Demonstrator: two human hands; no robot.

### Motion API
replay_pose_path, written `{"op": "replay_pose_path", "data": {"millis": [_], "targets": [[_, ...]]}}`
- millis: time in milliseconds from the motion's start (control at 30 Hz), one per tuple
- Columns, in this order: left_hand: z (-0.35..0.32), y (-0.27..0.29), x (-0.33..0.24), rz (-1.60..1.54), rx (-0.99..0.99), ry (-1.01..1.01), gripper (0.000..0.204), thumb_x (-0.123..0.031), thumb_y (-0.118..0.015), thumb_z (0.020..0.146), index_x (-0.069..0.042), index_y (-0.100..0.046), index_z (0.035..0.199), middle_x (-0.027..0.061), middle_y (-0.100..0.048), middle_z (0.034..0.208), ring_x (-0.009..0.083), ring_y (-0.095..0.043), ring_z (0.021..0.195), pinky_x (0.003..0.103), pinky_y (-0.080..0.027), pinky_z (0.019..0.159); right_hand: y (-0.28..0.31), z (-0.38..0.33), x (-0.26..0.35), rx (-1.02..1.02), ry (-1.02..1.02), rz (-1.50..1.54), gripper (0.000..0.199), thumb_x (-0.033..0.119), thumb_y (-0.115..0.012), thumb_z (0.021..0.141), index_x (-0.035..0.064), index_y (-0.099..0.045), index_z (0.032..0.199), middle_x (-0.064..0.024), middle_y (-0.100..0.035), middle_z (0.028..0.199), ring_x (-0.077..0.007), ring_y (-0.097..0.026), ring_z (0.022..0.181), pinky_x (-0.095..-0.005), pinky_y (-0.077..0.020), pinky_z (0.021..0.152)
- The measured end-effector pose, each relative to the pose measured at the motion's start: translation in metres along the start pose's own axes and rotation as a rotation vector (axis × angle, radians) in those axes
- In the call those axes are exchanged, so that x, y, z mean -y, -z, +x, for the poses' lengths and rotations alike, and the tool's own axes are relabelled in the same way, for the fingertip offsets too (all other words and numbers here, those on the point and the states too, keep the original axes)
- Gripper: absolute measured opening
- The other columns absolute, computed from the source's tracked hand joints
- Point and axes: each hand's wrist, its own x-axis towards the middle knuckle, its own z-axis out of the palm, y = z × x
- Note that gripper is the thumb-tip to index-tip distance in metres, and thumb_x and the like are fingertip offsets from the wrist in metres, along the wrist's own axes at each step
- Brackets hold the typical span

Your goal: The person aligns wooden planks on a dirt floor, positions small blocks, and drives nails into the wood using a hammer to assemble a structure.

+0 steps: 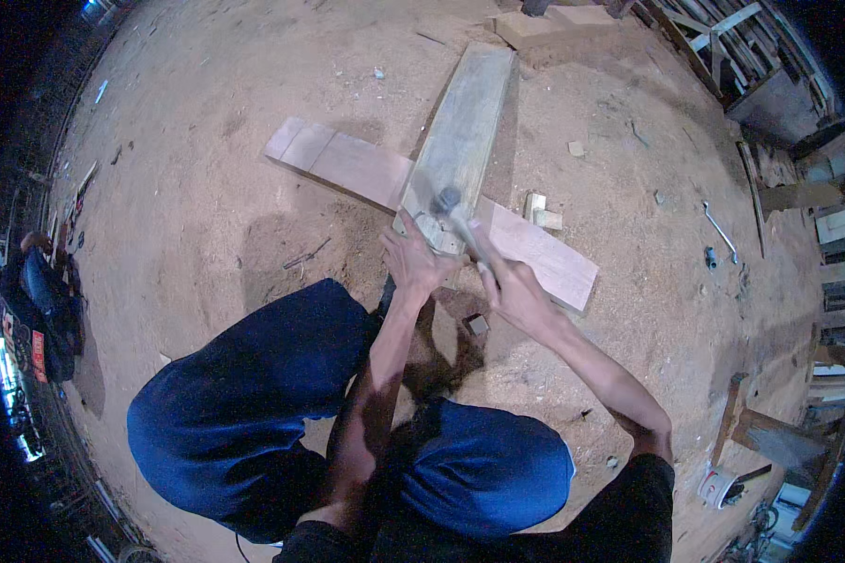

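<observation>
A long greyish-green wooden plank [469, 113] stretches away from me, lying across a paler pinkish board [540, 249] that rests on the ground. My left hand [413, 258] grips the plank's near end, fingers on its left side and top. My right hand [516, 291] is closed around the handle of a hammer [449, 200]. The dark hammer head, smeared by motion, is over the plank close to its near end. Notched or cut wood shows at that end, between my hands, though its detail is blurred.
Small wood offcuts [541, 212] lie right of the plank. A wrench [720, 232] and a socket-like metal piece [711, 257] are on the sandy ground farther right. Stacked timber [723, 47] lines the right side, with a white bucket [716, 488] below. A dark bag [47, 300] sits far left.
</observation>
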Motion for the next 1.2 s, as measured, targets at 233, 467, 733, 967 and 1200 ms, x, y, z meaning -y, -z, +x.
{"op": "replay_pose_path", "data": {"millis": [233, 467, 733, 967, 1200], "targets": [[0.006, 0.005, 0.015, 0.020, -0.087, -0.024, 0.151, -0.053, -0.097, 0.046, 0.013, -0.014, 0.154, 0.0445, -0.034, 0.140, 0.0542, -0.041, 0.128, 0.057, -0.036, 0.109, 0.010, 0.004, 0.032, -0.120, 0.070, 0.085, 0.069, 0.002, -0.050, 0.098, 0.0154, -0.027, 0.161, -0.0271, -0.068, 0.075, -0.0322, -0.067, 0.057, -0.0497, -0.0543, 0.062], [0.011, -0.008, 0.008, 0.040, -0.100, -0.072, 0.155, -0.068, -0.091, 0.045, 0.018, -0.017, 0.151, 0.0474, -0.043, 0.133, 0.0561, -0.048, 0.124, 0.054, -0.043, 0.105, 0.011, 0.004, -0.009, 0.027, -0.066, 0.035, 0.070, 0.004, -0.051, 0.099, 0.0146, -0.022, 0.162, -0.0251, -0.068, 0.087, -0.0349, -0.067, 0.061, -0.0424, -0.0535, 0.065], [0.001, 0.001, -0.007, 0.110, -0.082, 0.001, 0.147, -0.051, -0.095, 0.044, 0.013, -0.019, 0.153, 0.0387, -0.044, 0.129, 0.0504, -0.044, 0.123, 0.053, -0.040, 0.107, 0.015, -0.004, -0.009, -0.065, -0.041, 0.012, 0.071, 0.002, -0.051, 0.097, 0.0159, -0.025, 0.161, -0.0182, -0.069, 0.079, -0.0295, -0.064, 0.055, -0.0414, -0.0555, 0.058], [0.002, 0.000, -0.001, 0.105, -0.088, -0.052, 0.153, -0.055, -0.095, 0.042, 0.014, -0.016, 0.152, 0.0436, -0.041, 0.132, 0.0542, -0.043, 0.125, 0.055, -0.038, 0.108, 0.016, 0.009, 0.000, 0.005, 0.039, -0.052, 0.073, 0.004, -0.058, 0.095, 0.0186, -0.029, 0.160, -0.0288, -0.064, 0.097, -0.0338, -0.065, 0.060, -0.0448, -0.0553, 0.057], [0.006, 0.003, -0.001, -0.004, -0.039, -0.037, 0.151, -0.059, -0.090, 0.047, 0.015, -0.013, 0.154, 0.0421, -0.043, 0.138, 0.0554, -0.046, 0.120, 0.057, -0.033, 0.111, -0.019, -0.002, -0.030, -0.017, 0.070, -0.060, 0.070, 0.004, -0.055, 0.097, 0.0147, -0.028, 0.160, -0.0162, -0.061, 0.061, -0.0325, -0.057, 0.047, -0.0469, -0.0523, 0.054]]}}
